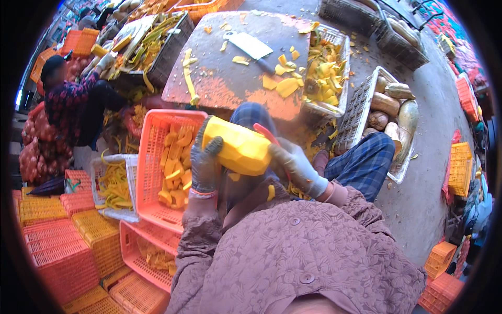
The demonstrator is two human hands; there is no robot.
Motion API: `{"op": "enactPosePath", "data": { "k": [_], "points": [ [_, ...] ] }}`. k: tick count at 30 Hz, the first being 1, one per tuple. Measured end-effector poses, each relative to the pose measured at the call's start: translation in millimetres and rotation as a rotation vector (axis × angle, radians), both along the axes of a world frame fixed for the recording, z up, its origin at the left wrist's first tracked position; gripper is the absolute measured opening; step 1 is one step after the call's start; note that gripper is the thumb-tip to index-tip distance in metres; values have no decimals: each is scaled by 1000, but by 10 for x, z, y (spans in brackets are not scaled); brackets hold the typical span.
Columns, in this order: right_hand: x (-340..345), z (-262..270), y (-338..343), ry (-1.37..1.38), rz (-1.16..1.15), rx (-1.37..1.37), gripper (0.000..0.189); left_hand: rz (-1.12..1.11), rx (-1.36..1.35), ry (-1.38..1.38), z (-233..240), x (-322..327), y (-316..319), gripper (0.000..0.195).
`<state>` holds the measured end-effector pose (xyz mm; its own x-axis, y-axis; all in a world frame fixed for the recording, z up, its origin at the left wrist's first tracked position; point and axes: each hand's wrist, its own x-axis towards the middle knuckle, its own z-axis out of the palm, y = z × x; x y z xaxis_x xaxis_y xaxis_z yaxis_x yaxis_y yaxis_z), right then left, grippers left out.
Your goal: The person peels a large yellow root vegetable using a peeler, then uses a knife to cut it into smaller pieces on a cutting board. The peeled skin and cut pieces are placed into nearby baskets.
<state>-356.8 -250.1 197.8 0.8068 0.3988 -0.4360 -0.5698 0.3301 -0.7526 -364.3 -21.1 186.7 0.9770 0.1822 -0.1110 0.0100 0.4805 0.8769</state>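
Observation:
A peeled piece of yellow-orange pumpkin (240, 146), its surface cut in flat facets, is held up above my lap. My left hand (206, 161), in a dark stained glove, grips its left end, thumb across the near side. At the other end, my right hand (295, 161), in a grey glove, holds a red-handled tool (266, 132) against or close to the flesh. Fingers hide most of that tool, so its blade cannot be made out. Left of my knees, an orange-red plastic basket (142, 178) holds cut pumpkin pieces (176, 172).
Ahead stands a worn low table (223, 84) with a cleaver (249, 46) and scraps on it. Beside it are a crate of peelings (343, 78) and a white crate of whole pumpkins (355, 114). Stacked baskets (59, 251) fill the lower left; another person (70, 98) sits beyond.

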Motion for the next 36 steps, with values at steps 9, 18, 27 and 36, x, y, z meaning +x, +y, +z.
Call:
{"op": "enactPosePath", "data": {
  "k": [9,18,27,36],
  "points": [
    [743,61,-95,-468,-208,-74,37,-114,-242,91,73,1198,-124,56],
    [1749,-209,-20,-350,-95,-274,48,-97,-413,416,-1139,2170,-328,66],
    [2363,-798,568,-349,-22,-315,43,383,898,13,-1615,2421,-59,54],
    [2123,-1480,144,-65,-96,-467,38,279,17,144,-1210,2253,6,39]
  ]
}}
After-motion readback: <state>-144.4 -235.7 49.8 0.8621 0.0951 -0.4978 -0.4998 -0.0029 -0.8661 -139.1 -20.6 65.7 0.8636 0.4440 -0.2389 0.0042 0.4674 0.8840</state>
